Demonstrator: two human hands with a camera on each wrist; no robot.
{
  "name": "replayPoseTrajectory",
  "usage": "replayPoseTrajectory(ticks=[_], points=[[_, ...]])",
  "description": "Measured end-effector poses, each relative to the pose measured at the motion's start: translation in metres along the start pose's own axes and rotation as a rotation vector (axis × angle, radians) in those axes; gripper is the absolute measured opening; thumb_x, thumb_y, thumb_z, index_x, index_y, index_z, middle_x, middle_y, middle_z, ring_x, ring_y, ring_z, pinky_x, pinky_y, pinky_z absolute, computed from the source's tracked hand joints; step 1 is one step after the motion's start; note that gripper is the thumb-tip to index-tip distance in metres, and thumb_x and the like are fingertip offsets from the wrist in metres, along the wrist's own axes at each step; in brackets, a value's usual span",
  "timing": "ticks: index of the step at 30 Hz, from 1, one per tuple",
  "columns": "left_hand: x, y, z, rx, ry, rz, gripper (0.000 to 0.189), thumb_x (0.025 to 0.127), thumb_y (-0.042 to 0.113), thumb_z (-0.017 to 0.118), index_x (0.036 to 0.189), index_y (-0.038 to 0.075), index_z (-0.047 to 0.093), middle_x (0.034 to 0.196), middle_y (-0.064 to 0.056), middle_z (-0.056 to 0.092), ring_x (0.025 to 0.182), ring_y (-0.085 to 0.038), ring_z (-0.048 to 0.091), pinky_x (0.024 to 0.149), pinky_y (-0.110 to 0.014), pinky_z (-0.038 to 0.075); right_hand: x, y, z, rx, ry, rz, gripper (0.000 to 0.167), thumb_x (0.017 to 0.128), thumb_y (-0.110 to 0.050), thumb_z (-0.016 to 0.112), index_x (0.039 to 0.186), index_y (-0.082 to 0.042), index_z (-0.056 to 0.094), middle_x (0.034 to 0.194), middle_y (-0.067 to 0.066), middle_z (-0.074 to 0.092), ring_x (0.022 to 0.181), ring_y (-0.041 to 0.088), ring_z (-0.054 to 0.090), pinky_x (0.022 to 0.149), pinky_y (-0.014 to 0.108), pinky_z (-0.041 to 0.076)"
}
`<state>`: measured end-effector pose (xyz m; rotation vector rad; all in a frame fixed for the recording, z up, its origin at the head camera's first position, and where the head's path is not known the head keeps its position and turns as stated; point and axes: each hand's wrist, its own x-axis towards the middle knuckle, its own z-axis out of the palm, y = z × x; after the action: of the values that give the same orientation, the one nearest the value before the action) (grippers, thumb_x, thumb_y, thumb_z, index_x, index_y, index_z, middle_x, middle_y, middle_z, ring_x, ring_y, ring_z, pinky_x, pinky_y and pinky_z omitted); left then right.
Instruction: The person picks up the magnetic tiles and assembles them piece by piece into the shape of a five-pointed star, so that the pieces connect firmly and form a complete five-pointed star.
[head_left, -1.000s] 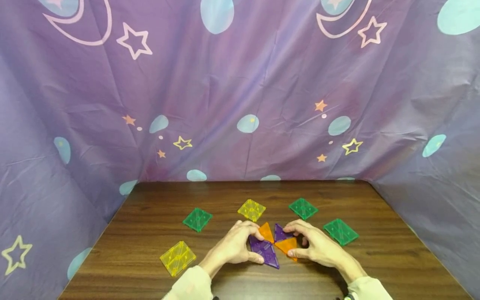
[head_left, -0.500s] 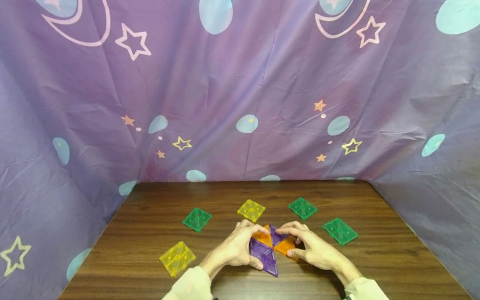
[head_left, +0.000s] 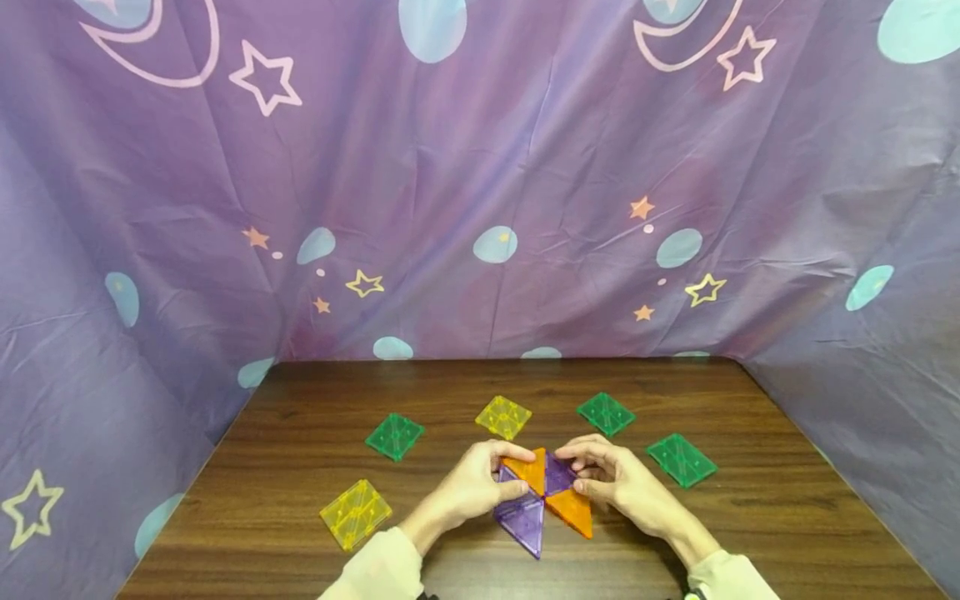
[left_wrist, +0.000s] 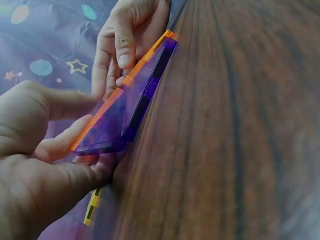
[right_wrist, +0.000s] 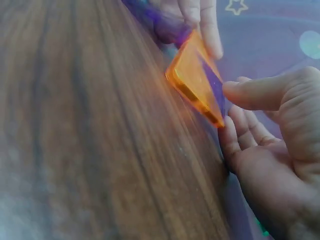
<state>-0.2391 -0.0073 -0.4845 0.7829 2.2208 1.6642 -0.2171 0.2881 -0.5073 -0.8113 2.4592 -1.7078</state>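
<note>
Several see-through triangular magnetic tiles, purple and orange, stand joined at a shared middle point between my hands. My left hand (head_left: 476, 483) pinches their left side, thumb over a purple tile (head_left: 522, 525) and index finger along an orange tile (head_left: 531, 472). On the right, my right hand (head_left: 618, 483) pinches a purple tile (head_left: 557, 473) with its thumb and fingers. A second orange tile (head_left: 572, 510) points toward the near edge. Both wrist views show the group tilted close over the wood, with the orange tile (right_wrist: 192, 77) sloping near my right thumb. The left fingers partly hide the left tiles.
Square tiles lie flat around the hands: a yellow one (head_left: 356, 515) at left, a green one (head_left: 394, 437) behind it, another yellow one (head_left: 503, 417) at back, and two green ones (head_left: 606, 414) at right. A patterned purple cloth (head_left: 480, 167) hangs behind the brown table (head_left: 315, 392).
The joined triangles have turned slightly and now look tilted. My left thumb has moved up onto the purple tile. My right thumb has shifted from the orange tile to the purple one.
</note>
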Motion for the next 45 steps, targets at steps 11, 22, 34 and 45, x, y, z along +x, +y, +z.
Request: replayPoseTrajectory(ticks=[11,22,34,45], points=[[0.003,0.001,0.002,-0.302,0.004,-0.030,0.053,0.093,-0.019,0.057,0.143,-0.003,0.067,0.131,-0.025,0.075,0.101,-0.020,0.070,0.082,-0.024,0.058,0.002,-0.005,0.006,-0.016,-0.068,0.001,0.038,0.103,-0.010,0.079,0.139,-0.008,0.069,0.141,0.019,0.069,0.123,0.023,0.069,0.102,0.029,0.057],[-0.003,0.001,0.006,0.197,-0.059,0.021,0.098,0.065,0.010,0.108,0.150,0.027,0.062,0.140,0.000,0.053,0.127,-0.017,0.057,0.117,-0.039,0.045,0.003,-0.002,0.011,0.591,-0.224,0.006,0.052,0.108,0.014,0.052,0.157,0.020,0.034,0.151,0.025,0.062,0.132,0.025,0.070,0.109,0.038,0.060],[-0.001,0.001,0.005,0.253,0.054,-0.042,0.083,0.067,0.015,0.109,0.142,0.023,0.072,0.134,-0.001,0.056,0.128,-0.023,0.057,0.119,-0.049,0.045,0.005,-0.006,0.023,0.432,-0.241,0.056,0.071,0.099,0.012,0.071,0.163,0.008,0.039,0.147,0.032,0.057,0.120,0.027,0.074,0.095,0.035,0.066],[0.001,-0.001,-0.004,0.508,-0.074,0.061,0.096,0.065,0.029,0.111,0.150,0.017,0.066,0.141,0.001,0.062,0.131,-0.017,0.055,0.120,-0.041,0.047,0.006,-0.007,0.022,0.192,-0.189,0.024,0.070,0.097,0.002,0.081,0.159,0.007,0.047,0.140,0.032,0.063,0.113,0.020,0.073,0.090,0.032,0.066]])
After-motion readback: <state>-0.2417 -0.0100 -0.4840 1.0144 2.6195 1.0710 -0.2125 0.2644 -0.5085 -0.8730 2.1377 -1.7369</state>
